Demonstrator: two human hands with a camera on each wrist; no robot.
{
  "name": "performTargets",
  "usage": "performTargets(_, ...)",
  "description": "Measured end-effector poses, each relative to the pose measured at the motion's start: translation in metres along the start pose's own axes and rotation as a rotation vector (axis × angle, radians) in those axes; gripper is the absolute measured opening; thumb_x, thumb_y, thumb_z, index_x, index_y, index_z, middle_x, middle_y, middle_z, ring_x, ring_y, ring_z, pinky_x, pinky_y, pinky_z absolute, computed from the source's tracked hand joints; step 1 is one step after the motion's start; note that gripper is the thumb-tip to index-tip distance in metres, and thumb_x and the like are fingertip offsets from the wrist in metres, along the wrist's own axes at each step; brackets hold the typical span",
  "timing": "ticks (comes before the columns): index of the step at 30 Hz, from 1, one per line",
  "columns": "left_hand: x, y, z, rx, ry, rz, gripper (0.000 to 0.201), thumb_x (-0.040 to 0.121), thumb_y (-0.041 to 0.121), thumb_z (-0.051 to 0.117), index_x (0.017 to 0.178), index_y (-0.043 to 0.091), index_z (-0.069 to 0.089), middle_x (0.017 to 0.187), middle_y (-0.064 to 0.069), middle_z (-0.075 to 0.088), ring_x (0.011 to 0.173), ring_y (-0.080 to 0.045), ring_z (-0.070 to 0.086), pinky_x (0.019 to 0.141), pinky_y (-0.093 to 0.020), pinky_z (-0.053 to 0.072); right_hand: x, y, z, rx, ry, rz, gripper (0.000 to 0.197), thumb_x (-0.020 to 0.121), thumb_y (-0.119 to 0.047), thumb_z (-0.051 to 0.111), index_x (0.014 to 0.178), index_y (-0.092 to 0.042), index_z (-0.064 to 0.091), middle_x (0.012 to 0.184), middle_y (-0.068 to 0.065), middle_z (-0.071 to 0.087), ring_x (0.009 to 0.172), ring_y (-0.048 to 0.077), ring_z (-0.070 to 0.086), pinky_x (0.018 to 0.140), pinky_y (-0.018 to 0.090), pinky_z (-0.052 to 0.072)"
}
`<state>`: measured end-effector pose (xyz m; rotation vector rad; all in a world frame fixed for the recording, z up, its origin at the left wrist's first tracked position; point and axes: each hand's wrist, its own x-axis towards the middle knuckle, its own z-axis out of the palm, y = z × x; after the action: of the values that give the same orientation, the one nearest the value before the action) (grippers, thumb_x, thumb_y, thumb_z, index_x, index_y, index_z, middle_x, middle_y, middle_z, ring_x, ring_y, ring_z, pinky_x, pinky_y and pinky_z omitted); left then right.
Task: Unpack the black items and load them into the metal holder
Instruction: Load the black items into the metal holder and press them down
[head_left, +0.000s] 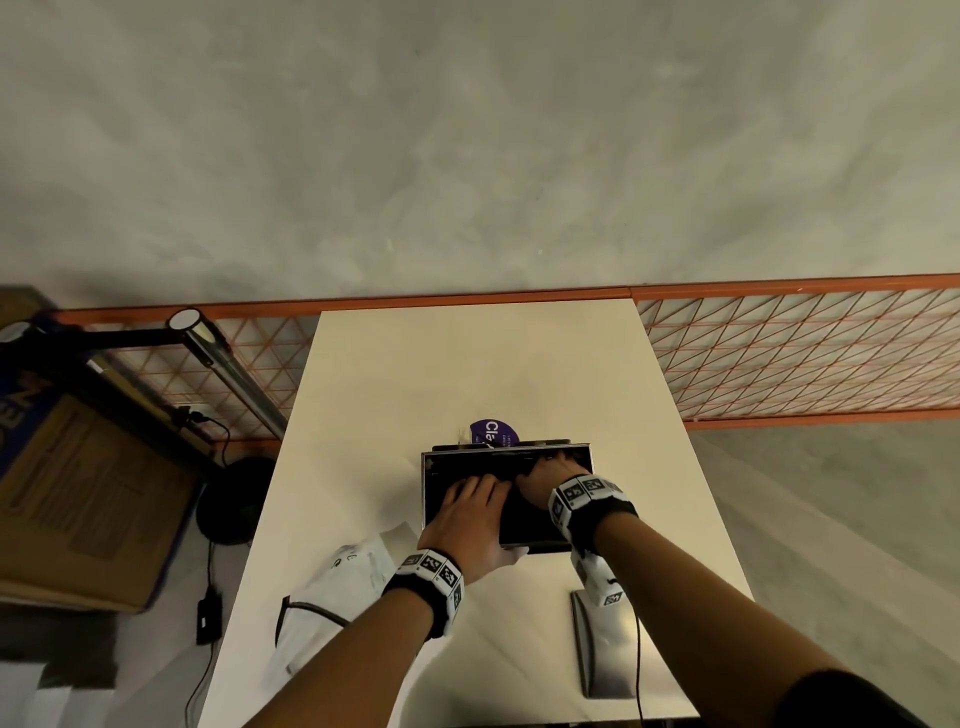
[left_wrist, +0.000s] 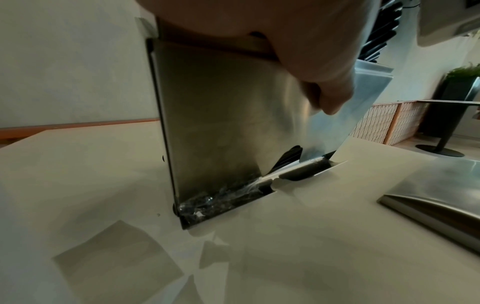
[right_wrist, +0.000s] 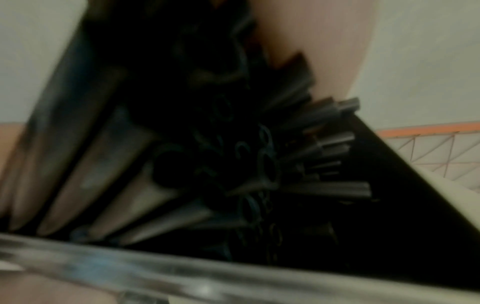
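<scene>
The metal holder (head_left: 423, 488) stands upright in the middle of the pale table (head_left: 467, 364), its open top dark inside. My left hand (head_left: 480, 491) grips its near rim, and the left wrist view shows the thumb (left_wrist: 324, 82) lying on the outside of the shiny wall (left_wrist: 215, 123). My right hand (head_left: 545, 470) reaches into the far right of the opening, fingers curled down around a bunch of black items (head_left: 498, 462). In the blurred right wrist view these are black tapered tubes (right_wrist: 311, 156) fanned out inside the holder, behind its rim (right_wrist: 155, 273).
A crumpled clear plastic bag (head_left: 337, 587) lies front left of the holder. A loose metal plate (head_left: 602, 644) lies front right. A purple round label (head_left: 493, 431) sits just behind the holder. Orange mesh fencing (head_left: 805, 353) runs behind the table; a cardboard box (head_left: 88, 493) stands at the left.
</scene>
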<state>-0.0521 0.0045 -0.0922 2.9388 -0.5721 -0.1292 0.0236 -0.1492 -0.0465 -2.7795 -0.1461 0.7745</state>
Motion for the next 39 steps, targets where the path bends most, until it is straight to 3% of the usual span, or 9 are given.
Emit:
performTargets(8,0.005,-0.002,0.000,-0.031,-0.007,-0.013,0.080,0.074,0.069,0.058,0.138,0.025,0.040,0.132,0.002,0.043,0.125,-0.022,0.042,0.111,-0.040,0.036,0.002,0.000,-0.007,0.112,-0.056,0.014,0.031,0.092,-0.037,0.040,0.113,-0.028,0.062,0.117,0.007,0.068,0.103,0.028,0.065,0.085,0.035,0.051)
performTargets(15,0.005,-0.003,-0.001,-0.021,-0.017,-0.012,0.080,0.074,0.069,0.060,0.138,0.024,0.039,0.134,0.001,0.043,0.126,-0.022,0.041,0.112,-0.040,0.035,0.012,-0.001,-0.006,0.097,-0.120,0.031,0.035,0.092,-0.042,0.040,0.115,-0.029,0.062,0.120,0.005,0.068,0.104,0.024,0.064,0.085,0.033,0.047)
performTargets(17,0.006,-0.003,-0.002,-0.015,-0.015,-0.009,0.080,0.074,0.069,0.060,0.138,0.024,0.040,0.134,0.001,0.043,0.126,-0.022,0.041,0.112,-0.040,0.035,0.014,0.001,-0.005,0.104,-0.127,0.028,0.032,0.089,-0.047,0.038,0.107,-0.034,0.062,0.117,0.003,0.069,0.099,0.023,0.064,0.084,0.033,0.047)
performTargets(20,0.006,-0.002,-0.001,-0.009,-0.013,-0.003,0.082,0.075,0.069,0.060,0.139,0.023,0.040,0.135,0.000,0.043,0.126,-0.023,0.041,0.112,-0.040,0.035,0.018,0.006,-0.005,0.188,-0.100,0.029,0.042,0.070,-0.070,0.034,0.084,-0.039,0.059,0.102,-0.005,0.072,0.086,0.015,0.066,0.081,0.033,0.051)
performTargets(24,0.004,-0.003,-0.001,-0.006,-0.019,0.001,0.082,0.075,0.069,0.060,0.140,0.023,0.040,0.136,-0.001,0.043,0.127,-0.023,0.041,0.112,-0.041,0.035,0.017,0.008,-0.012,0.237,-0.135,0.037,0.039,0.063,-0.075,0.048,0.078,-0.042,0.062,0.080,-0.013,0.067,0.077,0.011,0.065,0.072,0.029,0.049)
performTargets(28,0.007,-0.004,-0.002,-0.002,-0.025,-0.001,0.083,0.075,0.070,0.062,0.139,0.021,0.041,0.134,-0.002,0.043,0.125,-0.025,0.042,0.108,-0.041,0.038,0.016,0.009,-0.015,0.218,-0.136,0.031,0.041,0.079,-0.067,0.055,0.103,-0.036,0.067,0.091,-0.005,0.065,0.086,0.020,0.063,0.081,0.031,0.050)
performTargets(30,0.007,-0.004,-0.002,-0.005,-0.034,-0.007,0.083,0.074,0.069,0.062,0.139,0.021,0.041,0.134,-0.002,0.043,0.126,-0.025,0.042,0.109,-0.042,0.038,0.015,0.009,-0.016,0.204,-0.134,0.022,0.041,0.082,-0.066,0.055,0.107,-0.036,0.067,0.097,-0.002,0.068,0.088,0.021,0.063,0.081,0.030,0.049)
performTargets(35,0.008,-0.004,-0.002,-0.010,-0.039,-0.007,0.084,0.075,0.069,0.063,0.140,0.021,0.040,0.136,-0.003,0.043,0.127,-0.026,0.042,0.110,-0.042,0.037,0.016,0.008,-0.017,0.180,-0.150,0.047,0.048,0.075,-0.071,0.055,0.110,-0.039,0.066,0.105,-0.001,0.070,0.089,0.021,0.063,0.084,0.031,0.050)
performTargets(39,0.008,-0.004,-0.002,-0.007,-0.038,-0.018,0.085,0.074,0.069,0.064,0.138,0.019,0.041,0.137,-0.003,0.043,0.128,-0.026,0.042,0.110,-0.043,0.036,0.018,0.007,-0.019,0.149,-0.177,0.064,0.068,0.057,-0.077,0.051,0.115,-0.042,0.065,0.111,-0.002,0.071,0.093,0.021,0.064,0.088,0.033,0.051)
